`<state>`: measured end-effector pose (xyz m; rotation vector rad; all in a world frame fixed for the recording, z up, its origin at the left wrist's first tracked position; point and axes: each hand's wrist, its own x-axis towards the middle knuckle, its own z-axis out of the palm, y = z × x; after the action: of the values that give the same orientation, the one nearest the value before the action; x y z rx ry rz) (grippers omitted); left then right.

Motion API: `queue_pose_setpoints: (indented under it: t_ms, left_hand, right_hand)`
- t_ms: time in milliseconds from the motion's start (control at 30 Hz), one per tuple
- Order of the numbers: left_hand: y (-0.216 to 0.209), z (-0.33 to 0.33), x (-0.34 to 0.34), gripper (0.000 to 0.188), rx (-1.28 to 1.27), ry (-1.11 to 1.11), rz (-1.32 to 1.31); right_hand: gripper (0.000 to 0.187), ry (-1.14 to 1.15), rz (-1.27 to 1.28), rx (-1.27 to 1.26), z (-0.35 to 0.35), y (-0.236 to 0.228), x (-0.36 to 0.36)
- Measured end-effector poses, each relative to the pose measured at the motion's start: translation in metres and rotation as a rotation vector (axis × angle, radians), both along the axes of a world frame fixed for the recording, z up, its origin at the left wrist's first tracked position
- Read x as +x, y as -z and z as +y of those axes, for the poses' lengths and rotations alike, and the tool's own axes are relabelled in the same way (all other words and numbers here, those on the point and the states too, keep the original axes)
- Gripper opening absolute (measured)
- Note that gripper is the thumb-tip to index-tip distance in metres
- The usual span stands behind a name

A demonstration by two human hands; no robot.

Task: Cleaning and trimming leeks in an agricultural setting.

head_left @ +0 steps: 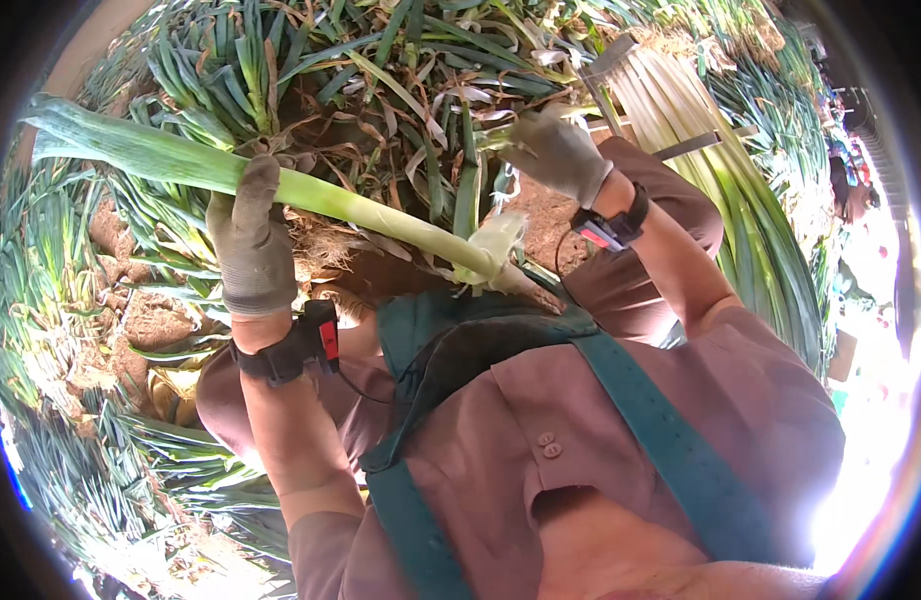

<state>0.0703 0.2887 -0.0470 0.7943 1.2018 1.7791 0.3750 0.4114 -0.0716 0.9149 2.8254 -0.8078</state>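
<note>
Gripped in my gloved left hand (250, 240) is a long leek (390, 220), its green leaves reaching out to the far left. The fingers wrap round its pale green middle, and its root end slants down to the right against my green apron (415, 330). Close to that end, a loose outer layer (497, 245) stands away from the stalk. My gloved right hand (560, 155) is raised beyond the leek, apart from it, near a pale strip of leaf. Motion smears its fingers, so whether it holds anything is unclear.
A bundle of trimmed leeks (670, 100) lies at the right in a holder with flat metal uprights (688, 147). Heaps of untrimmed leeks (230, 75) surround me to the left and far side. Dry leaf scraps (380, 145) litter the ground ahead of my knees.
</note>
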Motion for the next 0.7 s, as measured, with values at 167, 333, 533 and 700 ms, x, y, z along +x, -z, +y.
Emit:
queue_pose_setpoints:
  t_ms: [167, 333, 533, 700]
  left_hand:
    - [0.014, 0.016, 0.038, 0.030, 0.119, 0.131, -0.419]
    - [0.006, 0.032, -0.004, 0.020, 0.139, -0.002, -0.289]
    - [-0.019, 0.035, -0.125, 0.019, 0.104, -0.156, -0.316]
    - [0.015, -0.028, -0.242, 0.019, -0.012, -0.445, -0.111]
  right_hand:
    - [0.039, -0.090, 0.218, -0.219, -0.029, 0.002, -0.046]
    - [0.037, -0.130, 0.159, -0.225, -0.041, 0.026, -0.041]
    - [0.034, -0.203, 0.243, -0.313, -0.021, 0.017, -0.079]
    - [0.032, -0.267, 0.237, -0.439, -0.036, -0.015, -0.047]
